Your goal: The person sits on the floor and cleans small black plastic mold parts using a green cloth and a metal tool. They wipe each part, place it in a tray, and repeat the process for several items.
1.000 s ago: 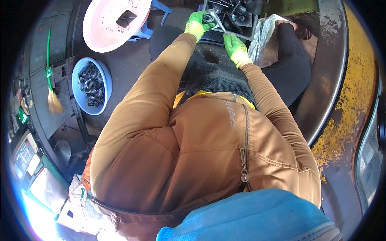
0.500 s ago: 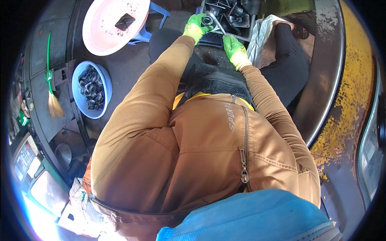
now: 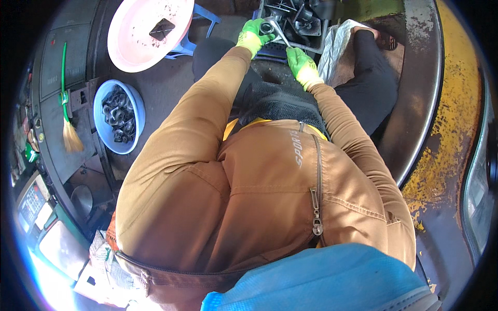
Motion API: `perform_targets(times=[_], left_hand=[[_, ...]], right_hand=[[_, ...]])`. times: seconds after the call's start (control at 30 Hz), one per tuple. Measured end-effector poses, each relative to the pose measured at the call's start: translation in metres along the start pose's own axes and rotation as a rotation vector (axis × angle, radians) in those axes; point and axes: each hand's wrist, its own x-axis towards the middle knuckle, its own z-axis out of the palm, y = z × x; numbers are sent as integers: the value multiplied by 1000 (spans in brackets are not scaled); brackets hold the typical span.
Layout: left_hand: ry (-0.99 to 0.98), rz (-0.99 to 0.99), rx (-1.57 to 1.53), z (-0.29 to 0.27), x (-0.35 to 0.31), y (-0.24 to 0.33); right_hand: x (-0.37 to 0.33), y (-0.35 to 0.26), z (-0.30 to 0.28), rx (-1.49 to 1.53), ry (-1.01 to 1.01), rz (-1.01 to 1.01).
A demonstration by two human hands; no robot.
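My left hand (image 3: 252, 36), in a green and yellow glove, is closed round a black plastic part with a round opening (image 3: 266, 28) at the near left corner of the crate. In a matching glove, my right hand (image 3: 302, 66) grips the near end of a slim silvery metal tool (image 3: 281, 34). The tool's far end reaches up beside the black part; whether they touch is too small to tell. Just beyond both hands, a grey crate (image 3: 321, 37) holds several loose black plastic parts (image 3: 307, 23).
At the far left, a pink basin (image 3: 127, 49) with one flat dark piece (image 3: 162, 29) rests by a blue stool (image 3: 206, 13). A blue basin (image 3: 139, 106) holds several black parts. Right of the crate lies a silvery sack (image 3: 332, 54); a yellow, rust-worn metal body (image 3: 446, 124) borders the right.
My right hand has shifted slightly left and the metal tool has tilted a little with it. My left hand stays nearly still with the black part.
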Motion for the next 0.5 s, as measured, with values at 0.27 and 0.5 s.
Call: perform_targets(times=[0.27, 0.5], left_hand=[[36, 19, -6, -2, -6, 7], [20, -19, 3, 0, -13, 8]], right_hand=[[-3, 2, 1, -44, -74, 34], [-4, 8, 1, -89, -70, -28]])
